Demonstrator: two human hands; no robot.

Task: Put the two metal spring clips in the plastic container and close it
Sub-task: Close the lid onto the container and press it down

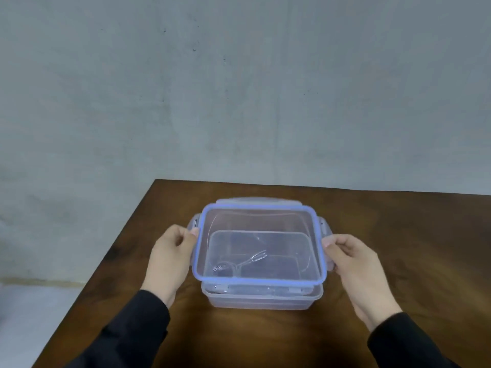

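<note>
Both hands grip the clear rectangular plastic lid with the blue seal rim (259,208) by its short ends. Left hand (170,257): thumb tip pressed on the lid's left edge, just below the left locking flap, fingers curled under and closed on that edge. Right hand (353,264): thumb on the lid's right edge, fingers wrapped around the right side near the lower flap, likewise closed on the lid. Black sleeves (138,330) cover both forearms to the wrists.

Lid sits over the translucent rectangular plastic container (265,301), roughly aligned with it. Near long edge of the lid appears slightly above the container's front rim, with the rim and front wall visible below it; whether the lid is fully seated cannot be told. Far flap and both side flaps stick outward, not folded down. Front flap state unclear.

Two metal spring clips lie inside the container, seen through the lid: first silver wire spring clip (253,257) near the middle of the floor, lying diagonally; second silver spring clip (220,268) at the near-left corner, details blurred. The two are close, contact unclear.

Container rests on the dark brown wooden table (398,248), toward its left side. Grey plaster wall (239,88) behind the table.
</note>
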